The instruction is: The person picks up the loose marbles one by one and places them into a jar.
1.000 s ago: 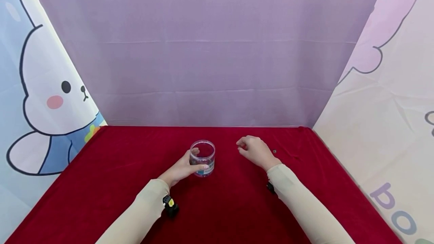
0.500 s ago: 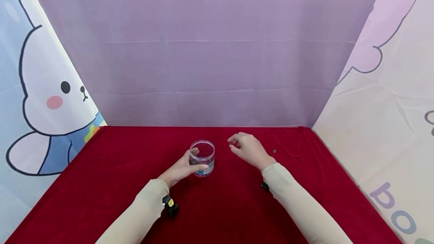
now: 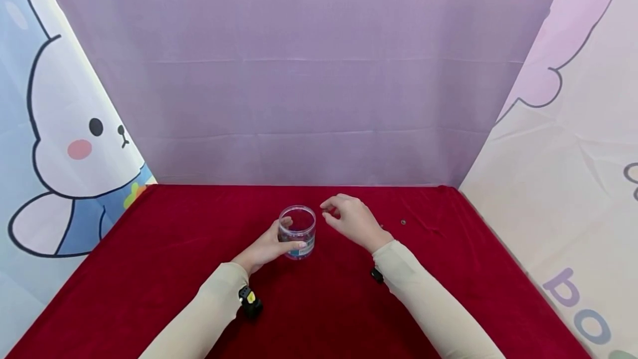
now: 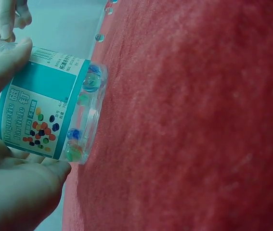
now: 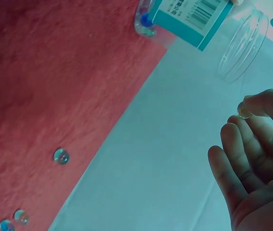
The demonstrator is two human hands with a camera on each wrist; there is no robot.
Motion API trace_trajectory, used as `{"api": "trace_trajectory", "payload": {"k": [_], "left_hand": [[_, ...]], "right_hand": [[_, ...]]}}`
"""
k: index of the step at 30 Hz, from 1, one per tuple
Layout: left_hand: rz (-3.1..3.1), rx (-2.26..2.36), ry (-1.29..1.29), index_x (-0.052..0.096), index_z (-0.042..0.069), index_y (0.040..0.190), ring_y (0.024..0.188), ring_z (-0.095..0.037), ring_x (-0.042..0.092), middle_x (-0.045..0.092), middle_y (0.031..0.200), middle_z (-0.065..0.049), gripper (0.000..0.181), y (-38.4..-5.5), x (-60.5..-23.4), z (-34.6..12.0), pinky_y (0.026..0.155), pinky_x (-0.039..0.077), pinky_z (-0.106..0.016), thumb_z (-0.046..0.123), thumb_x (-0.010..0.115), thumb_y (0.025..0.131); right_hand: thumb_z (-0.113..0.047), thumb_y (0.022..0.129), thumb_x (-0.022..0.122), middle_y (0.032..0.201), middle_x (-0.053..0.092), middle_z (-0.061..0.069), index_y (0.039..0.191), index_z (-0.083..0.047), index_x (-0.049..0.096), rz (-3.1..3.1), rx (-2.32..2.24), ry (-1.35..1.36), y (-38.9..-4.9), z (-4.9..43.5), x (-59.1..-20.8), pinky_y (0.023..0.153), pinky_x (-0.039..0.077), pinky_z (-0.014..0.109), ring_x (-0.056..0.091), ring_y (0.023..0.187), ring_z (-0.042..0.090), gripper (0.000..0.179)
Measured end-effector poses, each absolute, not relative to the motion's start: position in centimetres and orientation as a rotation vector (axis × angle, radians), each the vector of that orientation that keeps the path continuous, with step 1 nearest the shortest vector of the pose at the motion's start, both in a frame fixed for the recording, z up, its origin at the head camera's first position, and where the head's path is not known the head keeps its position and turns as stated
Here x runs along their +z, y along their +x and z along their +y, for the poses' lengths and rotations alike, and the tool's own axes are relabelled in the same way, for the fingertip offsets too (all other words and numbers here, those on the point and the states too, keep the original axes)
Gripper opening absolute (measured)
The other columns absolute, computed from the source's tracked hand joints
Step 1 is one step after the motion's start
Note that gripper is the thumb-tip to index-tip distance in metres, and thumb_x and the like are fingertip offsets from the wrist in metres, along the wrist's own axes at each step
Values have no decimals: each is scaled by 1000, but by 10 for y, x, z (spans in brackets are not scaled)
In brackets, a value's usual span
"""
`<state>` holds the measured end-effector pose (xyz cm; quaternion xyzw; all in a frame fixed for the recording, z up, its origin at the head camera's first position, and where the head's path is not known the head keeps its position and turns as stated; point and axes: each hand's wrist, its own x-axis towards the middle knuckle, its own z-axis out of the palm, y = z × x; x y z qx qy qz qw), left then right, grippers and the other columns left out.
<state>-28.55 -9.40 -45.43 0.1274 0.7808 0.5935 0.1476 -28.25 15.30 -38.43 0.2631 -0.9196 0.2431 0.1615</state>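
My left hand (image 3: 265,249) grips a clear plastic jar (image 3: 304,226) around its side, the thumb over a teal and white label (image 4: 42,108). The jar stands upright with its mouth uncovered. Several coloured glass marbles lie at its bottom, among them a blue marble (image 4: 73,134). To the right of the jar and a little above its rim level, my right hand (image 3: 353,221) pinches a clear marble (image 5: 243,110) between thumb and forefinger. That marble is apart from the jar's rim (image 5: 244,48).
On the red cloth (image 3: 329,303) right of the jar lie a few loose marbles, such as a greenish marble (image 5: 61,156), a clear marble (image 5: 21,216) and a blue marble (image 5: 6,225). A purple curtain (image 3: 309,98) hangs behind the cloth, with printed panels at both sides.
My right hand has moved left toward the jar with the marble pinched in it. Left hand and jar have stayed in place.
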Motion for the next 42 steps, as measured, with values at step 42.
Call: {"api": "trace_trajectory", "payload": {"k": [42], "left_hand": [[2237, 1718, 351, 22, 9, 157, 140, -37, 32, 31, 158, -14, 96, -285, -453, -92, 109, 31, -63, 36, 80, 86]], "right_hand": [[-18, 93, 74, 103, 68, 1, 112, -8, 73, -2629, 676, 935, -283, 121, -382, 74, 55, 23, 67, 91, 19, 22]]}}
